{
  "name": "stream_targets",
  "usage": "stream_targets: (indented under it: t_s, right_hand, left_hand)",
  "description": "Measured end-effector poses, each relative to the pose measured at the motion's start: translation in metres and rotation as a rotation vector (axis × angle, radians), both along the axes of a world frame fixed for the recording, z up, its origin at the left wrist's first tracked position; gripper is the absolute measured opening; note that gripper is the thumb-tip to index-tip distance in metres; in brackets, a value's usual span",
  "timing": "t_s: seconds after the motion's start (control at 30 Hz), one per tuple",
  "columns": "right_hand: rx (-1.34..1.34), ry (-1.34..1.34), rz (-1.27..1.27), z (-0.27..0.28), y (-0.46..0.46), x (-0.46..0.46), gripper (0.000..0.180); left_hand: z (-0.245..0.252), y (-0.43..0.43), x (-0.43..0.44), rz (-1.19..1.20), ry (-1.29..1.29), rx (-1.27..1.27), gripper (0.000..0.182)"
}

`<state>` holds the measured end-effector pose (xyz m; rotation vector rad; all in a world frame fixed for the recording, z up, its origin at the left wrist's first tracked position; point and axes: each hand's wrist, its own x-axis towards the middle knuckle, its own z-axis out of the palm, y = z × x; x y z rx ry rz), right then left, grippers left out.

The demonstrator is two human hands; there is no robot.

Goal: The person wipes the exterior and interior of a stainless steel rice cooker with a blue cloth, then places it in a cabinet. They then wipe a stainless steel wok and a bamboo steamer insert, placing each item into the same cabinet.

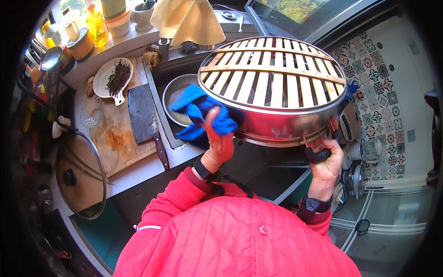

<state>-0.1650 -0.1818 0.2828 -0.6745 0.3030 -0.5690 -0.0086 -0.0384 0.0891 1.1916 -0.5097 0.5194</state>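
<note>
A large round stainless-steel steamer tier is held up in front of me, with a wooden slatted rack at its top. My right hand grips the tier by its dark side handle at the lower right. In my left hand is a blue cloth, close to the tier's left wall; whether it touches the metal I cannot tell. Behind the cloth, a round metal basin stands in the sink, partly hidden by the cloth and the tier.
Left of the sink lies a wooden cutting board with a cleaver and a plate of dark dried strips. A glass lid stands at the counter's left edge. Bottles and pots line the windowsill; an open window is beyond.
</note>
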Motion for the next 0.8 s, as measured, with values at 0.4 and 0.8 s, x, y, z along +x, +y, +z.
stream_targets:
  t_s: [0.4,0.8]
  right_hand:
    - [-0.295,0.267,-0.22,-0.006,0.006,-0.063,0.043]
    - [-0.582,0.259,-0.366,0.014,-0.007,-0.082,0.054]
  left_hand:
    - [0.027,0.008,0.104,-1.229,0.907,-0.798,0.067]
    - [0.044,0.001,0.131,-0.714,0.859,-0.499,0.023]
